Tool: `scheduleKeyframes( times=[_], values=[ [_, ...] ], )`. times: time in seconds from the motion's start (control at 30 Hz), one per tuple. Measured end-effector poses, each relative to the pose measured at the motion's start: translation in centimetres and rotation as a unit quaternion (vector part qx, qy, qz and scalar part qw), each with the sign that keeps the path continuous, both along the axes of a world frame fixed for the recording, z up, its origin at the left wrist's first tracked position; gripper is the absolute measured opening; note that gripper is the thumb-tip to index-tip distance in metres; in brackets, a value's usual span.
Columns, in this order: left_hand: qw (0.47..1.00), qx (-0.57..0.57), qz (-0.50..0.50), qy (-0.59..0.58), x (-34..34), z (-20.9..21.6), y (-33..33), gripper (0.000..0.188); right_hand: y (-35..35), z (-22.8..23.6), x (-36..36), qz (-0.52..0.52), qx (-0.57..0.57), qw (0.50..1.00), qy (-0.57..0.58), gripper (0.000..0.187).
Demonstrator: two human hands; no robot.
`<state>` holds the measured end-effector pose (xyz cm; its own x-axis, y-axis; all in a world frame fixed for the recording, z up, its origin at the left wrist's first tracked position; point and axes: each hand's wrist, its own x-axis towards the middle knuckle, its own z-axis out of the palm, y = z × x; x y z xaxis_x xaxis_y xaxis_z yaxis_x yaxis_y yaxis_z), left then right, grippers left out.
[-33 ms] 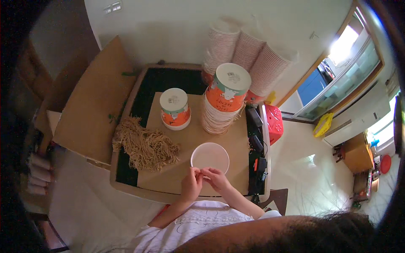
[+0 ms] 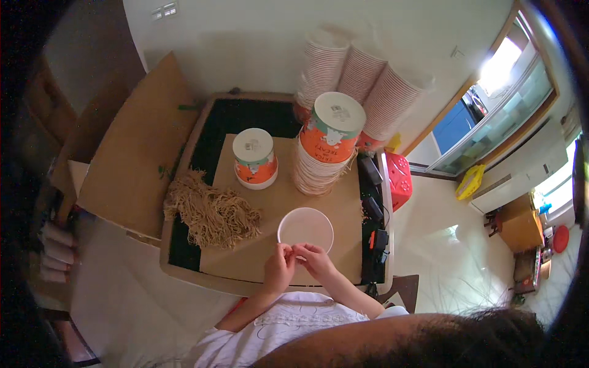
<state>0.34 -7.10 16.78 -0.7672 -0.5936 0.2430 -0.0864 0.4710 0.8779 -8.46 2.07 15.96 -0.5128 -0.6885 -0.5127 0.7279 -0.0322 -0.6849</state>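
A white paper bucket (image 2: 305, 228), its round mouth facing up, stands at the near middle of the cardboard sheet. My left hand (image 2: 279, 268) is closed on the bucket's near rim, fingers bent. Right beside it my right hand (image 2: 316, 260) pinches at the same rim, the fingertips of both hands almost touching. Whatever small thing lies between the right fingertips is too small to make out. A loose bundle of tan twisted cords (image 2: 211, 211) lies to the left of the hands. Farther back, an upturned orange and green printed bucket (image 2: 254, 156) sits over a white rim.
A taller stack of upturned buckets (image 2: 331, 144), with cords hanging round it, stands back right. Behind it, tall stacks of nested white buckets (image 2: 392, 95) lean at the wall. Black adapters (image 2: 371, 208) line the table's right edge. A cardboard flap (image 2: 138, 147) rises at left; a red stool (image 2: 397, 178) stands right.
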Motion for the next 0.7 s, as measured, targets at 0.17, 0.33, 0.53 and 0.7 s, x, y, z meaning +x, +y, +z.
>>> scheduleKeyframes(
  times=[0.17,0.33,0.53,0.7],
  values=[
    [0.999,0.025,-0.014,-0.018,0.1,-0.7,0.0,0.02,-0.1,1.3,-1.1,0.004,-0.027,1.0,0.011,0.01],
    [0.999,0.041,0.007,-0.001,-0.2,-1.4,0.0,0.022,-0.4,1.4,-0.9,-0.001,-0.026,0.993,0.118,0.008],
    [0.995,0.065,0.045,0.056,-0.8,-1.4,-0.3,0.022,0.8,-0.8,-0.7,-0.059,0.045,0.985,0.153,0.01],
    [0.999,0.045,0.012,-0.009,-0.4,-1.2,-0.3,0.022,0.8,0.9,-0.2,0.043,0.057,0.976,0.204,0.015]
  ],
)
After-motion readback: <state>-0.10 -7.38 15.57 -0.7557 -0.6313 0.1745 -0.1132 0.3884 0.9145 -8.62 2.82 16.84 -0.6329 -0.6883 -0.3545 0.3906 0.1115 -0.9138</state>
